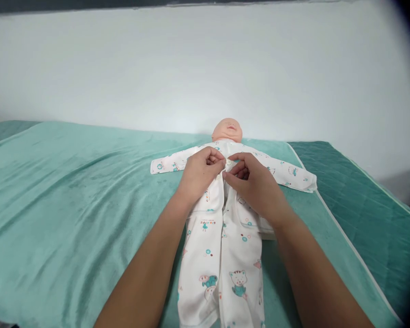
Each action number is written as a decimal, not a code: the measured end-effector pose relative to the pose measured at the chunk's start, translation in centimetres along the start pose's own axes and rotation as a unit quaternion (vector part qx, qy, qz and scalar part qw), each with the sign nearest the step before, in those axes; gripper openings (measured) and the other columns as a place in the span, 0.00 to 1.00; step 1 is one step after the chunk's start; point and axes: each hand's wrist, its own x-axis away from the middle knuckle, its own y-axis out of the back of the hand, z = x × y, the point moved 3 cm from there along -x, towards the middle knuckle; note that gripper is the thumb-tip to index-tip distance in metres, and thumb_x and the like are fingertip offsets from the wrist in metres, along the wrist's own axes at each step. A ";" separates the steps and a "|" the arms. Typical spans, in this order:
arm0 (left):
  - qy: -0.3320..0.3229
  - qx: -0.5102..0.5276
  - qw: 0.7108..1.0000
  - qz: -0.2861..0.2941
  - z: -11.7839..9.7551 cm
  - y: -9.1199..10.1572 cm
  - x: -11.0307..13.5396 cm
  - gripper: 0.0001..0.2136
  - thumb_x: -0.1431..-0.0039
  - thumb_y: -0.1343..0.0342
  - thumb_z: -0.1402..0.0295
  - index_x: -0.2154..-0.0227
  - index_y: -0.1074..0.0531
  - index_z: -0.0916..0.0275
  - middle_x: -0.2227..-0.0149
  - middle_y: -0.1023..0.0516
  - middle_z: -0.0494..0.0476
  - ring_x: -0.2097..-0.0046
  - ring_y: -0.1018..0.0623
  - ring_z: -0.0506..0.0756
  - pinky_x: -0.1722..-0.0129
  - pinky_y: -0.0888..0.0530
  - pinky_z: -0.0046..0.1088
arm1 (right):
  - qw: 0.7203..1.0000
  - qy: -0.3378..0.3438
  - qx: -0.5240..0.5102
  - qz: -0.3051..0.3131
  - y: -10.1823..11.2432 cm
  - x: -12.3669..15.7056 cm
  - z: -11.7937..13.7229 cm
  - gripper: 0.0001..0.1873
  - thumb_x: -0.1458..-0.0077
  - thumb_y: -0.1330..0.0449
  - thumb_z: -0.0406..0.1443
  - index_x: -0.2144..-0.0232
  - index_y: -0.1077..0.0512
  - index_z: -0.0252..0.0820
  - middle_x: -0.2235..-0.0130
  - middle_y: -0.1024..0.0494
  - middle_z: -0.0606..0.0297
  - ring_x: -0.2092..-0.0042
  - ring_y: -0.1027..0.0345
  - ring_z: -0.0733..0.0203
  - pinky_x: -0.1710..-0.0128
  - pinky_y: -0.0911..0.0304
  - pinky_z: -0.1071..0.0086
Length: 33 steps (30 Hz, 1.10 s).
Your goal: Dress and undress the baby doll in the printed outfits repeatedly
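A baby doll lies on its back, its head toward the wall. It wears a white printed baby jacket with both sleeves spread out sideways, and white printed pants. My left hand pinches one front edge of the jacket at the chest. Opposite it, my right hand has its thumb and fingers closed on the other front edge. Between my fingertips shows a small pale button; whether it sits in a buttonhole is unclear. Below my hands the jacket fronts lie apart.
A light green blanket with folds on its left side lies under the doll. Darker green quilted bedding shows at the right. Behind the doll's head rises a white wall.
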 end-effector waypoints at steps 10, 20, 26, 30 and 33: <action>0.044 -0.059 0.979 0.190 -1.4 2.7 1.3 0.12 0.46 0.39 0.57 0.71 0.26 0.61 0.75 0.31 0.48 0.73 0.35 0.47 0.76 0.40 0.24 | 0.974 -0.013 0.222 0.049 1.3 1.9 1.8 0.15 0.40 0.45 0.42 0.76 0.42 0.44 0.76 0.32 0.70 0.75 0.45 0.64 0.74 0.53 0.68; 0.022 -0.063 0.969 0.239 -1.6 2.4 1.3 0.09 0.44 0.39 0.61 0.72 0.27 0.62 0.75 0.31 0.48 0.73 0.33 0.46 0.74 0.37 0.23 | 0.996 -0.049 -0.042 0.062 2.1 2.3 0.8 0.23 0.39 0.44 0.50 0.78 0.39 0.42 0.78 0.43 0.73 0.74 0.52 0.68 0.75 0.55 0.71; 0.037 0.076 0.967 0.240 -1.8 1.7 1.6 0.10 0.44 0.37 0.61 0.69 0.27 0.62 0.75 0.25 0.51 0.72 0.27 0.49 0.69 0.30 0.26 | 0.982 -0.047 -0.178 0.049 0.8 2.3 1.2 0.21 0.39 0.42 0.50 0.77 0.35 0.42 0.79 0.42 0.74 0.76 0.52 0.69 0.76 0.54 0.71; 0.057 0.108 0.965 0.233 -1.3 1.6 1.3 0.11 0.47 0.34 0.61 0.70 0.27 0.63 0.76 0.24 0.52 0.73 0.26 0.48 0.71 0.29 0.26 | 0.982 -0.043 -0.171 0.069 0.4 2.2 0.9 0.22 0.39 0.43 0.50 0.78 0.33 0.42 0.80 0.38 0.72 0.76 0.49 0.68 0.76 0.53 0.71; 0.065 0.122 0.961 0.241 -1.0 1.7 1.2 0.11 0.47 0.34 0.61 0.70 0.25 0.64 0.76 0.23 0.53 0.73 0.25 0.49 0.70 0.27 0.26 | 0.981 -0.046 -0.172 0.072 0.5 2.1 0.7 0.23 0.38 0.43 0.49 0.79 0.33 0.41 0.80 0.36 0.71 0.77 0.47 0.68 0.76 0.52 0.71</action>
